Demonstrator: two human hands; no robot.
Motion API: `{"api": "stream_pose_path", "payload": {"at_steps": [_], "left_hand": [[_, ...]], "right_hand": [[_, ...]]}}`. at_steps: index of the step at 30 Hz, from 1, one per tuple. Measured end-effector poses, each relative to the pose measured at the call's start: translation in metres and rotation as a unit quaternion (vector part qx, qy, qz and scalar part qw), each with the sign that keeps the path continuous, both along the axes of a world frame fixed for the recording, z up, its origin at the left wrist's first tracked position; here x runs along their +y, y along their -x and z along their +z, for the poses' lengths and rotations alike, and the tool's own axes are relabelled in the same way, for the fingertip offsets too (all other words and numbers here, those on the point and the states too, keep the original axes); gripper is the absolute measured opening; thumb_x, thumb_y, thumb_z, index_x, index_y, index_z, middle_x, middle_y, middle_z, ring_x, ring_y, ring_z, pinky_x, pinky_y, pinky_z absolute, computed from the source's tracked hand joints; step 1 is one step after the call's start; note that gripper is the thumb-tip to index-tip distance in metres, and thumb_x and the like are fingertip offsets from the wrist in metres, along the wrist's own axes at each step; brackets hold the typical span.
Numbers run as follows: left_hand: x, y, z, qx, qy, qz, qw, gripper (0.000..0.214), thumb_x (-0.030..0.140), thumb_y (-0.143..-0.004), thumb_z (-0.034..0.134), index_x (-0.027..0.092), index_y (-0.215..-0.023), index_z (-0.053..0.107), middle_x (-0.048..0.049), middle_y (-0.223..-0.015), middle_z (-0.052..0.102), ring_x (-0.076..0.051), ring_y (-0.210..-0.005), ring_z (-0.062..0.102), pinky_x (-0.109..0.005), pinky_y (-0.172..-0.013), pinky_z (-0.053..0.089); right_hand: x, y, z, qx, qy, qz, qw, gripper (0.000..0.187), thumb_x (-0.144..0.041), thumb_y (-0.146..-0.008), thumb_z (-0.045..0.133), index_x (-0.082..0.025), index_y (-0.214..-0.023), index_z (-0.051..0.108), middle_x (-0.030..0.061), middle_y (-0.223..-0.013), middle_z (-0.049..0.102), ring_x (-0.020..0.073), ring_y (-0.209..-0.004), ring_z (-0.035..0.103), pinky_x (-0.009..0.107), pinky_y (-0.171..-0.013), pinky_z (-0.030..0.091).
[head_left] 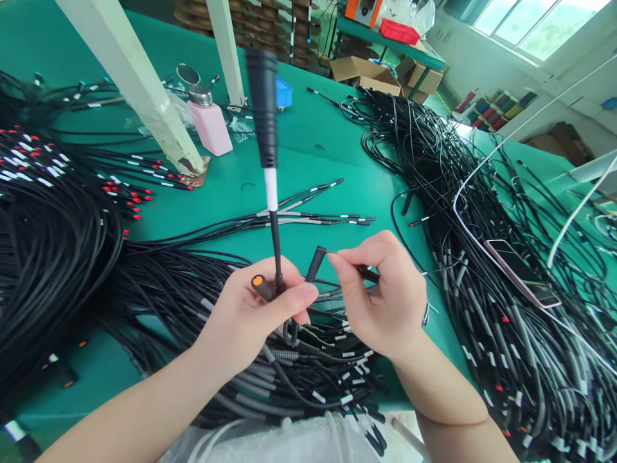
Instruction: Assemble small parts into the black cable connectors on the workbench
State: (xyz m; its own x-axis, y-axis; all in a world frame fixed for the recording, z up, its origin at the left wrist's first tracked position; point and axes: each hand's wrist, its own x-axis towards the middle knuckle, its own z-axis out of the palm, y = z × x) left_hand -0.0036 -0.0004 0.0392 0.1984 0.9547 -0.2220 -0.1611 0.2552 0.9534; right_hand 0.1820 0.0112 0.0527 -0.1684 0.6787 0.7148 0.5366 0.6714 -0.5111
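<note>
My left hand point(263, 308) is closed around a black cable. From it a long ribbed black connector point(263, 109) with a white label point(271, 188) stands up toward the camera. A shorter black connector with an orange face point(259, 283) also sticks out between the fingers. Beyond the left fingertips a small ribbed black connector point(316, 263) tilts up. My right hand point(383, 292) pinches thumb and forefinger together at that connector's tip. Something dark and rod-shaped point(369, 274) lies within its curled fingers; its kind is hidden.
Piles of black cables with red tips point(43, 212) lie left, more under my hands, and a big bundle point(463, 212) right with a phone point(523, 273) on it. A white post point(139, 83), pink pump bottle point(211, 125) and blue bin point(284, 93) stand on the green table point(308, 154).
</note>
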Motion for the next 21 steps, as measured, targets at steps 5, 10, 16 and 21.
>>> {"api": "stream_pose_path", "payload": {"at_steps": [5, 10, 16, 21], "left_hand": [[-0.0001, 0.0020, -0.0014, -0.048, 0.003, -0.007, 0.999, 0.020, 0.027, -0.083, 0.086, 0.025, -0.067, 0.073, 0.0052, -0.054, 0.070, -0.012, -0.052, 0.059, -0.024, -0.053, 0.041], [0.0007, 0.0023, 0.0002, -0.064, 0.013, 0.000, 0.998, 0.021, 0.026, -0.082, 0.086, 0.025, -0.065, 0.073, 0.0064, -0.053, 0.071, -0.011, -0.051, 0.060, -0.022, -0.053, 0.044], [0.0019, -0.0002, 0.0045, -0.051, 0.010, 0.005, 0.999, 0.021, 0.024, -0.078, 0.085, 0.024, -0.063, 0.070, 0.0057, -0.051, 0.069, -0.013, -0.050, 0.058, -0.024, -0.053, 0.043], [0.0010, -0.0011, 0.0050, -0.036, 0.004, 0.009, 0.999, 0.021, 0.025, -0.078, 0.084, 0.025, -0.063, 0.069, 0.0053, -0.051, 0.067, -0.014, -0.050, 0.058, -0.026, -0.053, 0.043]], "right_hand": [[-0.0011, -0.0044, 0.0045, 0.076, 0.108, 0.054, 0.990, 0.016, -0.008, -0.098, 0.067, -0.024, -0.098, 0.063, -0.0007, -0.085, 0.068, 0.0130, -0.069, 0.061, 0.028, -0.056, 0.050], [-0.0042, -0.0014, 0.0074, 0.041, 0.098, 0.055, 0.993, 0.014, -0.008, -0.098, 0.068, -0.022, -0.095, 0.065, -0.0011, -0.082, 0.069, 0.0120, -0.066, 0.060, 0.027, -0.056, 0.051], [-0.0040, -0.0021, 0.0092, 0.016, 0.088, 0.040, 0.995, 0.016, -0.008, -0.097, 0.067, -0.023, -0.092, 0.065, -0.0011, -0.080, 0.072, 0.0133, -0.065, 0.061, 0.029, -0.054, 0.050], [-0.0041, -0.0012, 0.0081, 0.012, 0.083, 0.037, 0.996, 0.016, -0.007, -0.096, 0.067, -0.022, -0.092, 0.065, -0.0010, -0.080, 0.072, 0.0121, -0.065, 0.061, 0.027, -0.055, 0.051]]}}
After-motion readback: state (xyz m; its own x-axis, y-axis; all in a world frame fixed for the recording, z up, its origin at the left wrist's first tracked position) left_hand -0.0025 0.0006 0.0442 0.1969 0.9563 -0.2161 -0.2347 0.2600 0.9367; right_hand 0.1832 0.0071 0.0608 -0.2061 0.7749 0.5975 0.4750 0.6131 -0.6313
